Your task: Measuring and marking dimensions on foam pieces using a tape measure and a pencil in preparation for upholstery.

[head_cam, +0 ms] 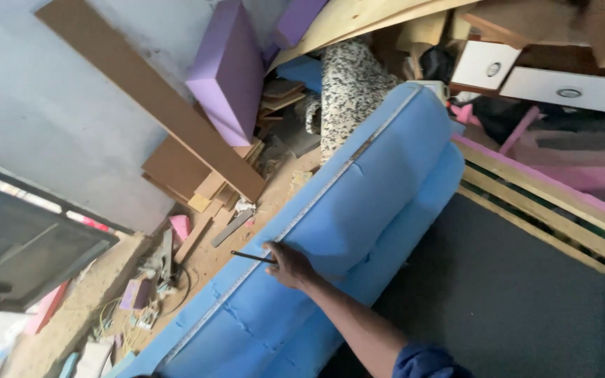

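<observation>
blue foam slabs (358,203), thick and stacked, lie long across the middle of the view, running from the lower left up toward the top centre, over a dark grey surface (498,287) that shows bare to their right. a long metal straightedge (316,199) rests flat along the upper face of the foam, close to its left edge, reaching nearly its whole length. leaning on the pale wall at left are a long brown board (141,94) and a purple foam block (229,70), with a heap of small wood offcuts (204,185) on the dusty floor beneath them. a pale slatted wooden frame (547,210) with a pink strip along its top stands just to the right of the foam, and white drawer fronts (526,73) sit behind it.

the right hand (288,264), on an arm in a blue sleeve, rests on the foam just beside the straightedge, its fingers closed around a thin dark pencil-like marker (250,257) whose tip points left, at or very near the ruler's edge. the left hand is out of sight.

as a judgement, marking along the straightedge is in hand: the ruler is laid and the tip is brought to it, but no drawn line can be made out on the foam, and no fresh cut shows.
</observation>
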